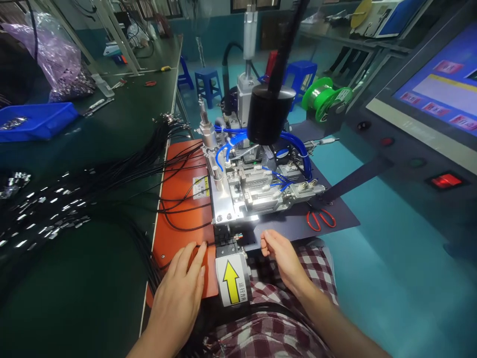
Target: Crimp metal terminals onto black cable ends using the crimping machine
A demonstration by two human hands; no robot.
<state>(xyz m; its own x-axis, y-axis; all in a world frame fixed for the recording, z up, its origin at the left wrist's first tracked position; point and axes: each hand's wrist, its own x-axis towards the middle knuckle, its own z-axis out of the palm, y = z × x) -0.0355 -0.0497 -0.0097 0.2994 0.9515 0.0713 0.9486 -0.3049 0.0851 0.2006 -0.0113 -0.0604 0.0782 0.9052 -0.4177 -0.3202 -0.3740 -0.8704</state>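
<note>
My left hand point(182, 281) lies over the orange plate point(186, 199), its fingertips pressed on a thin black cable point(210, 244) that runs into the front of the metal machine point(257, 194). To the right of the machine's feed block point(225, 248), my right hand point(278, 251) is closed with its fingers curled; what they hold, if anything, is hidden. Between the two hands stands a white label with a yellow arrow point(231, 283). More black cables point(179, 226) loop across the orange plate into the machine's left side.
A large bundle of black cables point(112, 184) with metal ends covers the dark green table at left, near a blue tray point(37, 122). Red-handled scissors point(320, 220) lie right of the machine. A green wire spool point(322, 99) and a control screen point(443, 94) stand at right.
</note>
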